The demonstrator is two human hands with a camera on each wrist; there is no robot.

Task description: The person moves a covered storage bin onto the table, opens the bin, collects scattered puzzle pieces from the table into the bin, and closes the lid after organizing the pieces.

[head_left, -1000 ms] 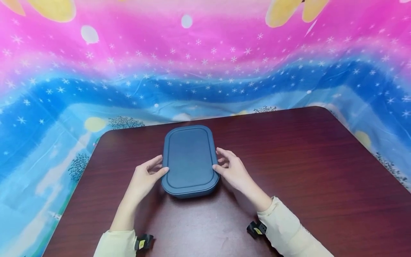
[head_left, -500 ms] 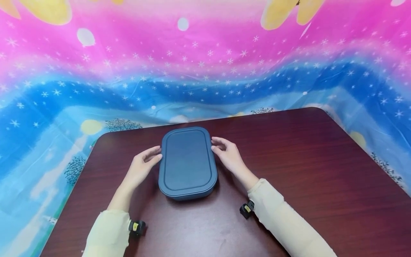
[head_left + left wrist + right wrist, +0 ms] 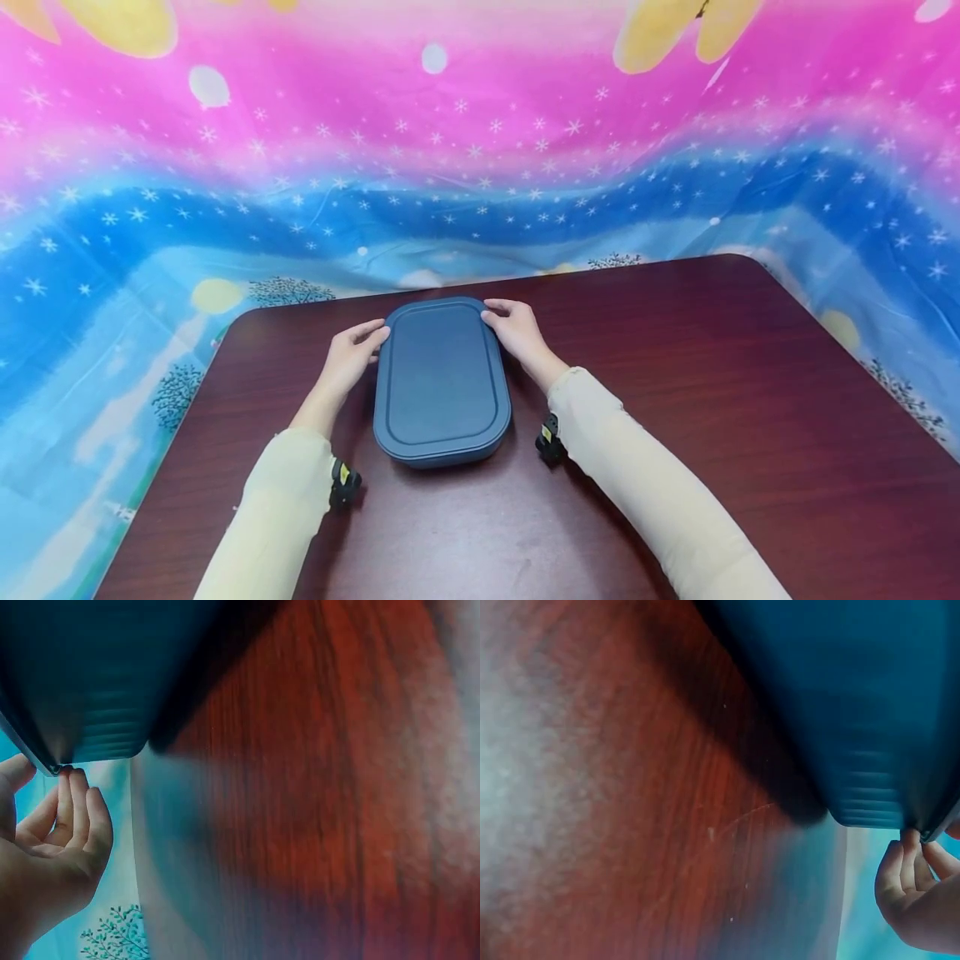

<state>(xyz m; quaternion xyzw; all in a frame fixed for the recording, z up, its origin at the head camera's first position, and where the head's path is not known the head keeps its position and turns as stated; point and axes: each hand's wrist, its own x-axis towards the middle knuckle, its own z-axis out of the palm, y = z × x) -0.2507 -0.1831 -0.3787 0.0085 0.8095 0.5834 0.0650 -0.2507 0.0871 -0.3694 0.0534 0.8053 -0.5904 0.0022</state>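
A dark blue-grey lunch box stands on the table with its flat, rounded lid on top. At its far left corner my left hand pinches the lid's rim, thumb above and fingertips beneath. My right hand pinches the rim the same way at the far right corner. Ribbed side walls show below the rim in both wrist views. The lid lies level, and I see no gap between it and the box. What the box contains is hidden.
The brown wooden table extends around the box, with its far edge just behind it. A pink and blue patterned cloth hangs beyond the edge. Small black wrist cameras sit at both cream sleeves.
Both hands have slid forward along the box's sides, from about halfway to its far corners, and now pinch the lid's rim there. The box has stayed in place.
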